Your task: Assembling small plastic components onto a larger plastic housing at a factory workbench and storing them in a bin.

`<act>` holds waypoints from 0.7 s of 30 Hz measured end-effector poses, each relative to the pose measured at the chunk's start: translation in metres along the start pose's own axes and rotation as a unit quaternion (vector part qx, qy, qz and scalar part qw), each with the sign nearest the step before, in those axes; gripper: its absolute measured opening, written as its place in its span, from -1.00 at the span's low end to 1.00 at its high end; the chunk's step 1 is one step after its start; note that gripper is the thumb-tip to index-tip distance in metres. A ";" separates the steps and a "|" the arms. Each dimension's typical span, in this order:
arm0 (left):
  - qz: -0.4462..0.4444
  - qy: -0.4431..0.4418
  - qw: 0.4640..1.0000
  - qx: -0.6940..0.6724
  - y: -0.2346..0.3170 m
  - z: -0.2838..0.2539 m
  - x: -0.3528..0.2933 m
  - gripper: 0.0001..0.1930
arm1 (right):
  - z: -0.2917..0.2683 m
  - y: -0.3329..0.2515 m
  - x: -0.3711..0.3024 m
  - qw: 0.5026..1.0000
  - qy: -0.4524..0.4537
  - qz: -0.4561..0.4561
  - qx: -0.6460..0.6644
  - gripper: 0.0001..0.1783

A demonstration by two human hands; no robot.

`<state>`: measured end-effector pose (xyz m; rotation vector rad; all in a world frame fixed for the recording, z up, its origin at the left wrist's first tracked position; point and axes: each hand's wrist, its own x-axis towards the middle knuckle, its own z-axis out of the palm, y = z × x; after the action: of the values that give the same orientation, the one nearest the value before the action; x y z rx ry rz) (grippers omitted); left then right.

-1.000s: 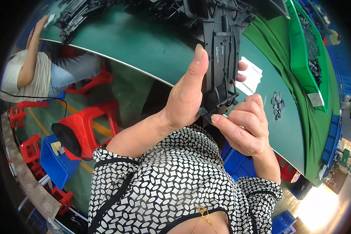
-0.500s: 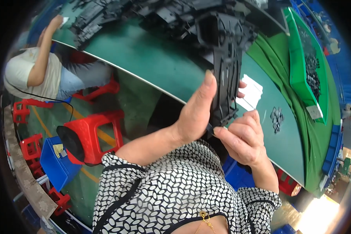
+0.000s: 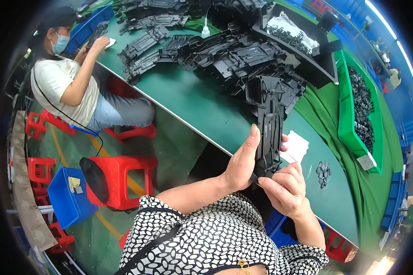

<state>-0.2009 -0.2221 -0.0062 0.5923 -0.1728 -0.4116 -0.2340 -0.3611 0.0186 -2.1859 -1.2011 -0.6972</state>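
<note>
My left hand is wrapped round a long black plastic chassis part, thumb along its left edge and fingertips showing past its right edge. The part is held up over the table edge, its wide end pointing away from me. At its near end, the thumb and curled fingers of my right hand pinch a small dark piece, which touches or nearly touches the part. Most of that piece is hidden. Beyond, similar black chassis parts lie heaped on the green table.
To the right are white paper sheets, a small pile of black pieces and a green bin of small black parts on green cloth. A black crate stands behind. At left, a masked person sits near a red stool.
The view has tilted upward, so the scene sits lower and more of the far table shows. Both hands keep their hold on the chassis part and small piece.
</note>
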 end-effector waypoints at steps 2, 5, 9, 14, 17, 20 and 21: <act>-0.025 -0.014 0.999 -0.037 0.004 -0.001 -0.001 -0.33 | -0.006 -0.005 0.005 1.000 -0.003 0.011 -0.008 -0.61; -0.063 -0.034 0.994 -0.085 0.017 -0.008 -0.007 -0.29 | -0.027 -0.015 0.013 0.998 0.019 0.053 -0.004 -0.61; -0.066 -0.063 0.992 -0.088 0.044 -0.018 -0.023 -0.29 | -0.061 -0.023 0.008 0.988 0.113 0.108 0.021 -0.78; -0.048 0.010 0.996 -0.080 0.081 -0.033 -0.039 -0.31 | -0.072 -0.018 0.006 0.958 0.061 0.279 0.016 -0.81; 0.001 0.064 0.998 -0.017 0.106 -0.035 -0.036 -0.30 | -0.075 -0.014 0.014 0.942 0.021 0.335 0.020 -0.86; 0.012 0.064 0.998 0.018 0.130 -0.037 -0.029 -0.42 | -0.079 -0.002 0.023 0.934 -0.002 0.355 0.030 -0.93; 0.018 0.066 0.996 0.056 0.139 -0.038 -0.025 -0.46 | -0.080 0.005 0.026 0.929 -0.007 0.368 0.037 -0.94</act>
<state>-0.1673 -0.0880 0.0411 0.7237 -0.0805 -0.3290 -0.2321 -0.4018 0.0922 -2.3295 -0.3250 -0.3013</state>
